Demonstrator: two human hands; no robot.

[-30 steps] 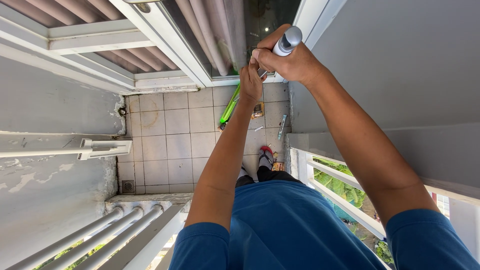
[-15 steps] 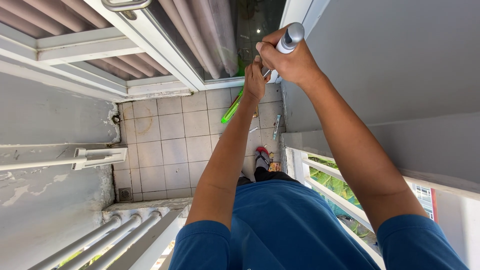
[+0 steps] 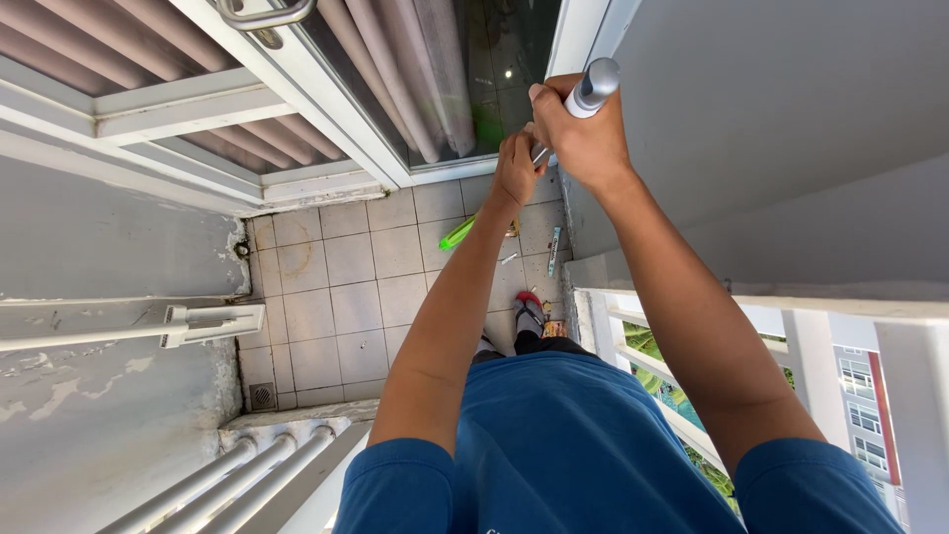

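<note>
Both of my hands grip a long metal pole with a grey end cap [image 3: 597, 87]. My right hand [image 3: 583, 133] wraps the pole just below the cap, near the white door frame [image 3: 571, 40]. My left hand [image 3: 516, 168] holds the pole a little lower. The pole's green lower section [image 3: 457, 234] reaches down to the tiled floor [image 3: 336, 297]. My feet in slippers [image 3: 529, 314] stand on the tiles far below my blue shirt.
A glass door [image 3: 435, 89] with curtains behind it lies ahead, a metal handle [image 3: 259, 17] at top. A grey wall with a white bracket [image 3: 213, 321] is at left, pipes [image 3: 227, 480] at the lower left, a white railing [image 3: 643, 331] at right. Small litter lies on the tiles.
My view has shifted slightly; my hands and the pole top sit a bit higher and further right in the picture. The grip on the pole is unchanged.
</note>
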